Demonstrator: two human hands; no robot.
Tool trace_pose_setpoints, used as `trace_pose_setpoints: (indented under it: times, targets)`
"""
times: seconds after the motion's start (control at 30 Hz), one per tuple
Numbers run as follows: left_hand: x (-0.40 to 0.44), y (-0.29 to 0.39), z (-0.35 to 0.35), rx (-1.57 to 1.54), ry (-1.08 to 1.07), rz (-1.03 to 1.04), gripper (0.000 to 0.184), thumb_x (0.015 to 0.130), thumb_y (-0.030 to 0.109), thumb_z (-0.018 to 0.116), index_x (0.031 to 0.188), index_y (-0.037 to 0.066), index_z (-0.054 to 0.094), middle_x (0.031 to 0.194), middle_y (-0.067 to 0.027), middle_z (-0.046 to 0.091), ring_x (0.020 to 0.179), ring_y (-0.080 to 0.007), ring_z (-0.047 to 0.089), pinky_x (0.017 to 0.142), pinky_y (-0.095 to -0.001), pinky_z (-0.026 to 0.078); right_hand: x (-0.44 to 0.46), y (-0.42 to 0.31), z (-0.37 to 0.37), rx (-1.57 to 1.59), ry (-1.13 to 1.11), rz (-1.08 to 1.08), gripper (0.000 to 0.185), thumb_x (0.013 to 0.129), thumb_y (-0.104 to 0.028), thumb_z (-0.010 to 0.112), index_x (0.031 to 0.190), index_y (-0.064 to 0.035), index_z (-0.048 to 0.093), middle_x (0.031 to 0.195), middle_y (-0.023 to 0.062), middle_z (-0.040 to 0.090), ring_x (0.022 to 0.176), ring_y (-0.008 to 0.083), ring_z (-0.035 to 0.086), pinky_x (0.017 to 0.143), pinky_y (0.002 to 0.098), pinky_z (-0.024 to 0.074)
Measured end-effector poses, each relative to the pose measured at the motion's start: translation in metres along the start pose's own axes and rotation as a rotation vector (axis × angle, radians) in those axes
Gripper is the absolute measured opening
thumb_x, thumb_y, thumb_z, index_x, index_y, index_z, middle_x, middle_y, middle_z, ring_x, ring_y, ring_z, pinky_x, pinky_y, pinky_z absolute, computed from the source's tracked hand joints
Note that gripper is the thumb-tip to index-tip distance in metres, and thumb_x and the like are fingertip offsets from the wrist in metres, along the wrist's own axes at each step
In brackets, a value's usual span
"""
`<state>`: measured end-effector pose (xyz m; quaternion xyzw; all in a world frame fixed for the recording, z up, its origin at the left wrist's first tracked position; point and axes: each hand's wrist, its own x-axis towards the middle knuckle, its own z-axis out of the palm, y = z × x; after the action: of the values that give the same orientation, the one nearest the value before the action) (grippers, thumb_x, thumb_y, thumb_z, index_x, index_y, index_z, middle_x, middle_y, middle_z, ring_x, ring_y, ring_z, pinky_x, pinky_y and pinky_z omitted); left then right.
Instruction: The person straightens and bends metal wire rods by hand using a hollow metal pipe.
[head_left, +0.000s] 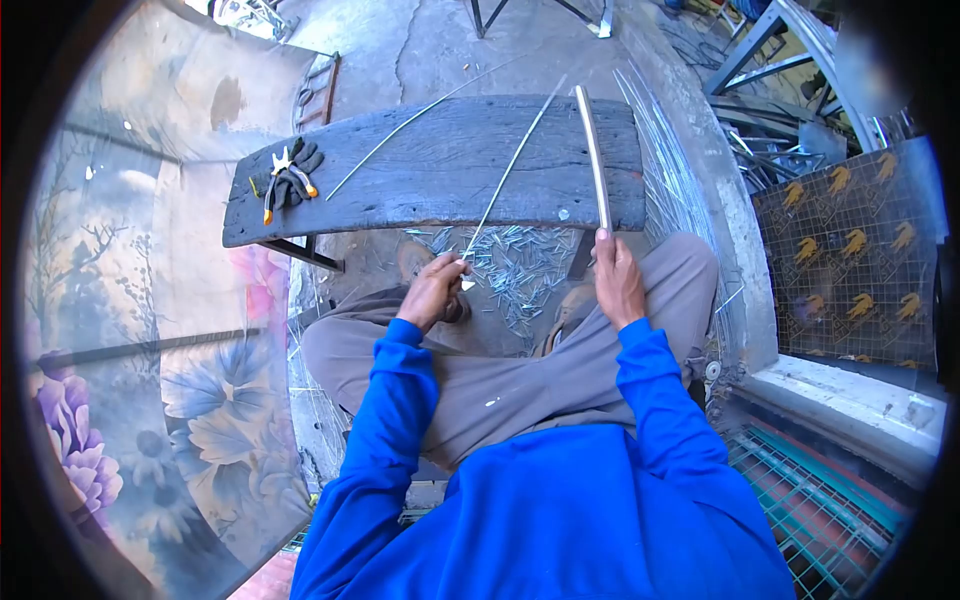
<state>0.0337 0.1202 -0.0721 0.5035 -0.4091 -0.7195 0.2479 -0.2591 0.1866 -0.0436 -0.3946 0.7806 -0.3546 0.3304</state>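
Note:
My left hand (432,292) is closed around the lower end of a thin metal rod (512,165), which slants up and right across a dark wooden bench (450,130). In my right hand (620,282) is the near end of a straight, narrow metal bar (592,150); its far part lies over the bench's right side. A second thin rod (400,127) rests on the bench, reaching past its far edge. At the left end, pliers with orange-tipped handles (282,162) lie on a dark glove (306,158).
Many short cut metal pieces (520,270) litter the floor between my feet. Long thin rods (665,165) lie right of the bench. A printed floral sheet (215,400) hangs on the left. At right are a metal frame (770,45), a patterned panel (850,250) and wire mesh (800,520).

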Motion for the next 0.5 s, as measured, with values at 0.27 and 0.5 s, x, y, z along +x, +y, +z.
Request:
trace_pose_setpoints:
  times: [0.27, 0.5]
  targets:
    - [-0.021, 0.021, -0.022, 0.207, -0.109, -0.004, 0.019, 0.099, 0.022, 0.052, 0.091, 0.006, 0.058, 0.073, 0.0048, 0.045, 0.067, -0.0049, 0.040, 0.060, -0.0218, 0.032, -0.020, -0.041, -0.010, -0.016, 0.158, -0.322, 0.046, 0.102, -0.046, 0.043, 0.088, -0.0037, 0.052, 0.076, 0.0279, 0.062, 0.077, 0.0512, 0.058, 0.065, 0.0577, 0.0416]
    - [-0.023, 0.029, -0.034, 0.270, -0.129, -0.051, 0.021, 0.099, 0.024, 0.051, 0.090, 0.007, 0.059, 0.077, 0.0056, 0.047, 0.070, -0.0048, 0.042, 0.063, -0.0218, 0.034, -0.010, -0.012, 0.005, -0.376, -0.055, -0.127, 0.046, 0.102, -0.050, 0.037, 0.097, -0.0056, 0.050, 0.078, 0.0302, 0.063, 0.076, 0.0534, 0.058, 0.069, 0.0631, 0.0415]
